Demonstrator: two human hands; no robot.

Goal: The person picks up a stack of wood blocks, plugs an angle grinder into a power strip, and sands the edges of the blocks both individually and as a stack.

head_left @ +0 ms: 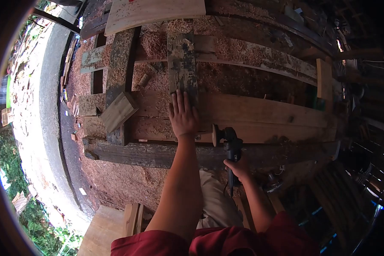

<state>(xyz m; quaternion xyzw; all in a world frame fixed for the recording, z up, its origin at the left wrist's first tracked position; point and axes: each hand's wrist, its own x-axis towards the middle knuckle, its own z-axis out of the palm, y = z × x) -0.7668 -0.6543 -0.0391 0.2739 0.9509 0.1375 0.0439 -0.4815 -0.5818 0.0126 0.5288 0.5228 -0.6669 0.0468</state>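
My left hand (183,114) lies flat, fingers stretched forward, with its fingertips on the near end of a dark, worn crosspiece (182,64). Under and beside the palm runs a long reddish-brown board (247,109). My right hand (239,167) is wrapped round the handle of a black angle grinder (232,147), held upright in front of me. Its round, tan disc (216,135) faces left, over the near boards and just right of my left wrist.
A thick dark beam (158,154) forms the bench's near edge. A short wood block (120,112) rests on the left crosspiece (121,64). A pale wide board (155,13) lies at the back. Wood shavings (153,45) cover much of the bench and floor.
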